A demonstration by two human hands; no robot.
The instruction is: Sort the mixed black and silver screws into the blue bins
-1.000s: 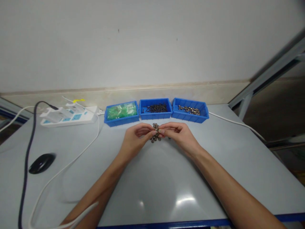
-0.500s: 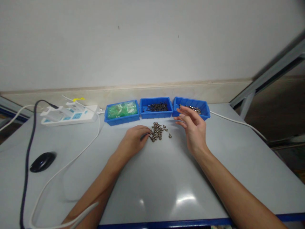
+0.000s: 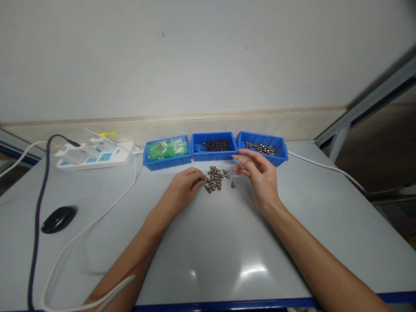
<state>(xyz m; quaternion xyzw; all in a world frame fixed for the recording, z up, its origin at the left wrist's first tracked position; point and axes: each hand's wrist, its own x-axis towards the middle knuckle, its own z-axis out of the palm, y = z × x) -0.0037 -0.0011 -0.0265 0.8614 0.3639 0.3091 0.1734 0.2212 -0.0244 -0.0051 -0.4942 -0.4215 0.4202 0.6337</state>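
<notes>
A loose pile of small bronze-grey metal pieces (image 3: 215,178), seemingly with rounded heads and thin shanks, lies on the table. At the pile's left edge, my left hand (image 3: 183,185) has its thumb and fingertips pinched together; whatever is between them is too small to make out. My right hand (image 3: 260,175) hovers to the right of the pile, fingers apart, with nothing visible in them. One separate metal piece (image 3: 233,185) rests between the pile and that hand. Just beyond the right fingers stands a blue bin (image 3: 281,151) with similar shiny metal pieces inside.
The middle blue bin (image 3: 212,159) holds dark screws; the left blue bin (image 3: 167,163) holds green items in clear plastic. At left are a white power strip (image 3: 125,160), a black mouse (image 3: 59,219) and cables. A wall (image 3: 208,65) rises behind the bins.
My right hand has moved a little left and down, away from the right bin towards the pile, uncovering more of that bin's contents. My left hand stays at the pile's edge.
</notes>
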